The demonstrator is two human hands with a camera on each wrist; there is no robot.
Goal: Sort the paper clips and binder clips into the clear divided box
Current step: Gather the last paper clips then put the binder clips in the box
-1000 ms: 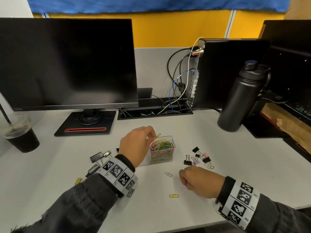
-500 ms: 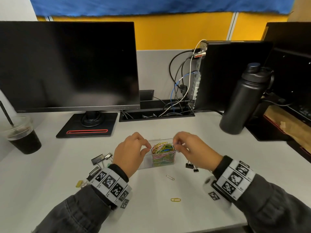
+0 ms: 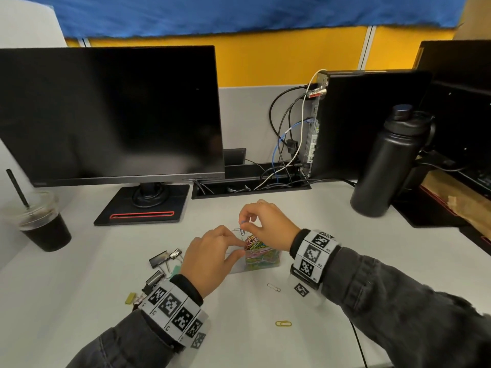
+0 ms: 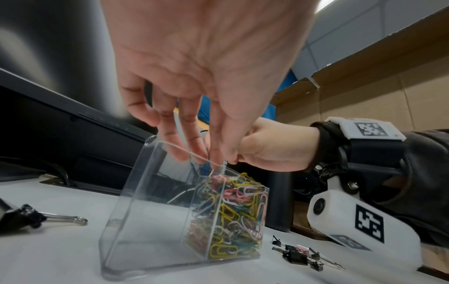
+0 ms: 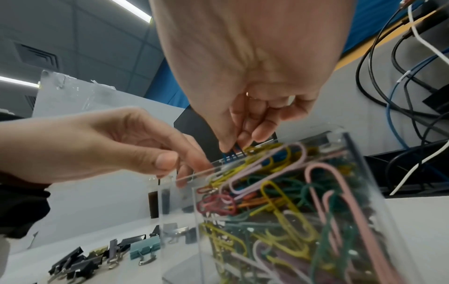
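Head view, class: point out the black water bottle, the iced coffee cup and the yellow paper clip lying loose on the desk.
Black water bottle (image 3: 385, 166), head view, on the middle of its body.
Iced coffee cup (image 3: 45, 225), head view, on the dark drink in its lower half.
Yellow paper clip (image 3: 283, 323), head view, on the middle of its loop.

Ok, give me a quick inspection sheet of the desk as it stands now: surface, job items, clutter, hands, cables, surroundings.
Surface: white desk, dry as far as visible.
Job's things: clear divided box, one compartment packed with coloured paper clips, the other holds nothing visible; two loose paper clips on the near desk; binder clips left of the box, small binder clips right of it.
Clutter: iced drink cup, black bottle.
Grippers: left hand at the box rim, grip unclear; right hand pinches a blue paper clip above the box.
Cables: bundle behind, off the work area.
Surroundings: monitor, dark.
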